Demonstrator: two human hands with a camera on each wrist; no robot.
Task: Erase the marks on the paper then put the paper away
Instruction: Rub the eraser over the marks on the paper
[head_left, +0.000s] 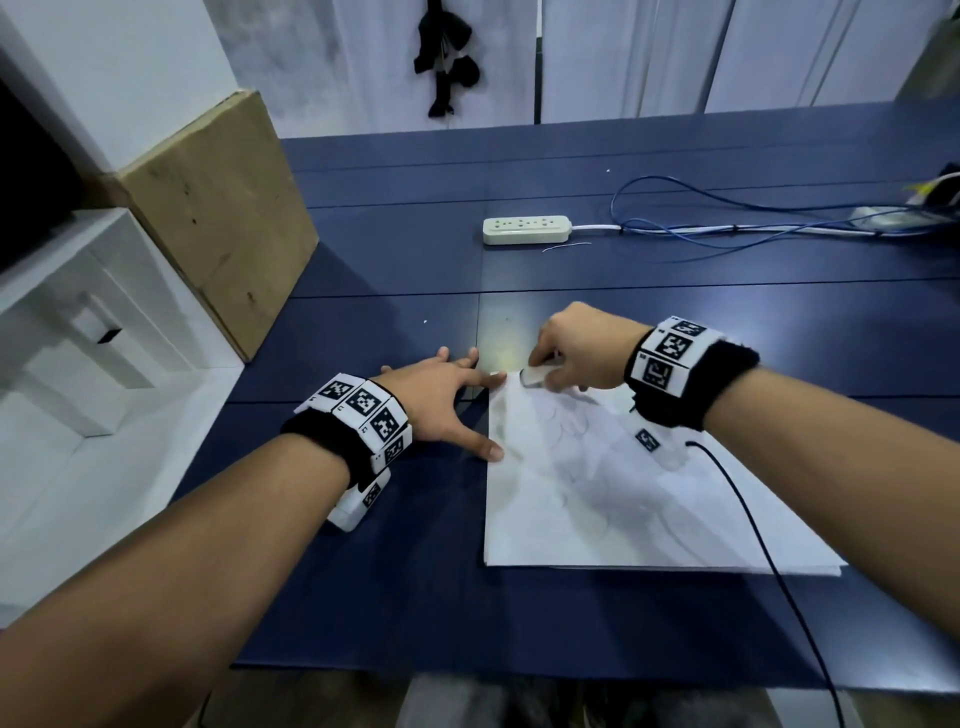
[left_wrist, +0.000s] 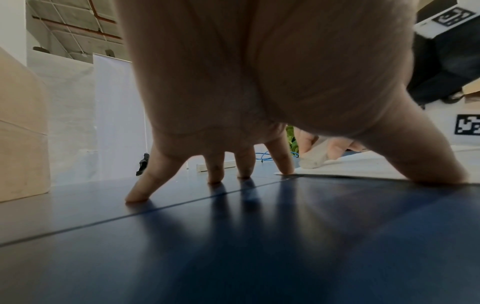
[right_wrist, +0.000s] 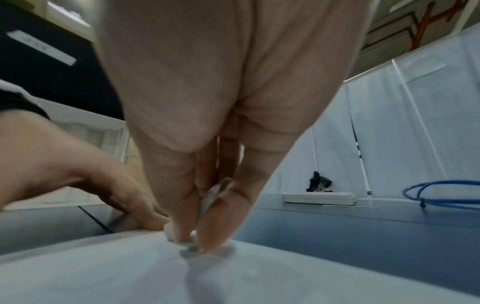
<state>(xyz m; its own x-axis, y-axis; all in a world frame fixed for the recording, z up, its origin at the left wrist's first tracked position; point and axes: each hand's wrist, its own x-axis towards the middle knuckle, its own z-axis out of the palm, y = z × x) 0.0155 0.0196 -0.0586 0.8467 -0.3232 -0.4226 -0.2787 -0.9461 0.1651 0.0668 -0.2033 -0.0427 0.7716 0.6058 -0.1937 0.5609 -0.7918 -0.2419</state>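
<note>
The right hand (head_left: 582, 345) is pinching an eraser (head_left: 535, 375) down onto the far left corner of the paper (head_left: 623, 493), which is lying on the blue table (head_left: 389, 571). The left hand (head_left: 436, 400) is spreading straight fingers (left_wrist: 281, 156), thumb and index fingertip pressing the paper's left edge.

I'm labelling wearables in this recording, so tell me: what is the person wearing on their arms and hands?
Both forearms are bare, with no sleeves, and the hands wear no gloves. The left wrist band is black fabric ringed with white blocks printed with square black-and-white markers, with a white unit underneath. The right wrist band matches it, and a thin black cable trails from it across the paper toward the table's near edge.
</note>
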